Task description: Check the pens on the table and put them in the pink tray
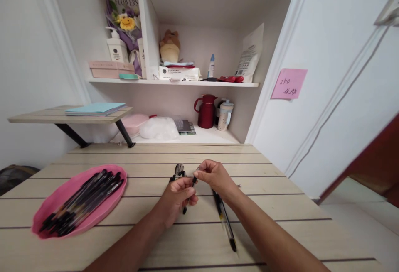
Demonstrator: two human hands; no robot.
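Note:
My left hand (pixel 176 199) is closed around the barrel of a black pen (pixel 189 194) over the middle of the wooden table (pixel 280 205). My right hand (pixel 215 177) pinches the upper end of that same pen with thumb and fingertips. A second black pen (pixel 225 222) lies on the table under my right wrist, pointing toward me. Small dark pen parts (pixel 178 170) rest just beyond my left hand. To the left sits a pink oval tray (pixel 46 205) holding several black pens (pixel 84 200).
Behind the table, white shelves hold a red jug (pixel 206 111), a white cup (pixel 225 115), a pink box (pixel 134 122), a plastic bag (pixel 158 128) and bottles. A small raised shelf (pixel 62 116) with a blue folder stands at left. A pink note (pixel 289 83) sticks to the right wall.

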